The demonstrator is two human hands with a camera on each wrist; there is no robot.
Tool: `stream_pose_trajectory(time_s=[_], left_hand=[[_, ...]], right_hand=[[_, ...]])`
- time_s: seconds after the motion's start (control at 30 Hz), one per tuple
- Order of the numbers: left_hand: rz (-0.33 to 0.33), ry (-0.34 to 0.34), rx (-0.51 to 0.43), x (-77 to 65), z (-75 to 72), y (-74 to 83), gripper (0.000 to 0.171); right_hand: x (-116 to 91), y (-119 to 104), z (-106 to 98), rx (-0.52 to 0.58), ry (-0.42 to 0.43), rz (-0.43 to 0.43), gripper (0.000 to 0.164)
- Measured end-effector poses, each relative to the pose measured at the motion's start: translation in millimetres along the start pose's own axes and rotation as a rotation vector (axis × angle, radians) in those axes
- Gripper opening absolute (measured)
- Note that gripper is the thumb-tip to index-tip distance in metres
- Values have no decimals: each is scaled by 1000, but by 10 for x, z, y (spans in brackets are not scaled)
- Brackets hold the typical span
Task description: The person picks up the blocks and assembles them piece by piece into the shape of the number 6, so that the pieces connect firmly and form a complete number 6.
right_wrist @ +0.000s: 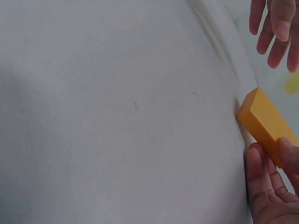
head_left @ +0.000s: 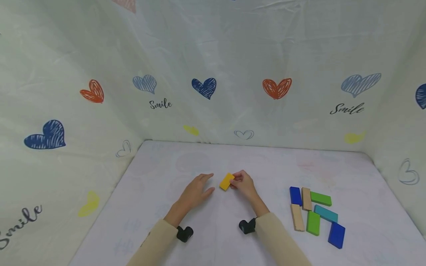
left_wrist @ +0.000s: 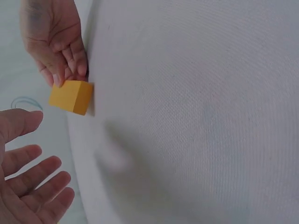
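Observation:
A yellow block [head_left: 226,181] is pinched at its right end between the thumb and fingers of my right hand [head_left: 244,185], near the middle of the table. In the right wrist view the yellow block [right_wrist: 266,122] is tilted, with the thumb on one face and fingers under it. To the left of the block is my left hand [head_left: 195,192], its fingers extended and apart, holding nothing. The left wrist view shows a gap between the left hand [left_wrist: 32,182] and the yellow block [left_wrist: 71,96].
On the right of the white table [head_left: 159,162] lie several flat blocks: blue [head_left: 337,235], green [head_left: 313,223], teal [head_left: 326,213] and plain wood [head_left: 297,217]. A white curtain [head_left: 233,48] printed with hearts stands behind the table and at its sides.

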State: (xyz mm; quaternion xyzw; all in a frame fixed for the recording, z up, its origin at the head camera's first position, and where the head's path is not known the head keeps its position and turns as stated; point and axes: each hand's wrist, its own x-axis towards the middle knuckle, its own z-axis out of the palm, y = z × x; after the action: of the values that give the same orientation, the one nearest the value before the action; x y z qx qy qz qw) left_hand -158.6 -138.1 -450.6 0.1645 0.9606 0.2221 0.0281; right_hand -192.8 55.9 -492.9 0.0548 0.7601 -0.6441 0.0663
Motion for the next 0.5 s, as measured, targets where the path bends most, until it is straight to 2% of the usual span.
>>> stream_pose_trajectory(time_s=[0.27,0.5], left_hand=[[-74,-7,-78,73,59,2,50],[-78,9,-175,172,111,-6,42]], right_hand=[[61,-6,54,-72,-5,-36,21],[91,-47,93,-185,-26,-78,21]])
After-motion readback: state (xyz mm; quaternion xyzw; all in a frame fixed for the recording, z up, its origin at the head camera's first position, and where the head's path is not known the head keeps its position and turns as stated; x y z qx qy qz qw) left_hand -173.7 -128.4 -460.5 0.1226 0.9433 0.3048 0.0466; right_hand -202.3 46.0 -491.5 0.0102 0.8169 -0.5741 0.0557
